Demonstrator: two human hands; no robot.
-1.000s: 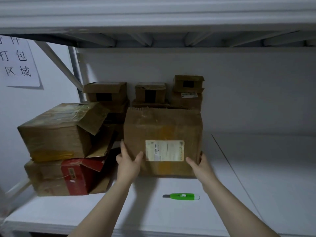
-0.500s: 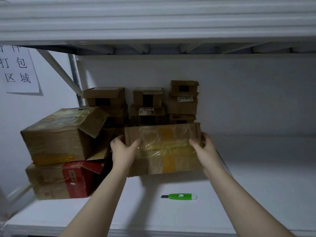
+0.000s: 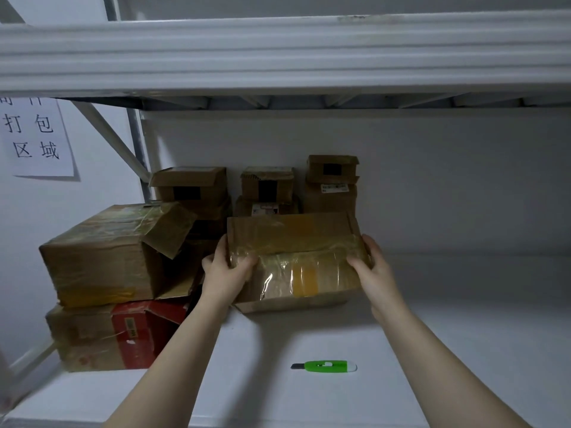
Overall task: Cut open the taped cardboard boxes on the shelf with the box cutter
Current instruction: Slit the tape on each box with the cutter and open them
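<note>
- Both hands grip one taped box (image 3: 296, 261): left hand (image 3: 224, 273) and right hand (image 3: 370, 267) curl round its ends.
- Set it flat, tape up.
- Cutter (image 3: 324, 366) lies below the right hand, untouched.

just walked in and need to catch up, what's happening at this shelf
A person grips a taped cardboard box at both ends, the left hand on its left end and the right hand on its right, with the taped face turned up. The green box cutter lies untouched on the white shelf in front of it, so no cutting has begun. Other boxes sit stacked to the left and behind.
</note>
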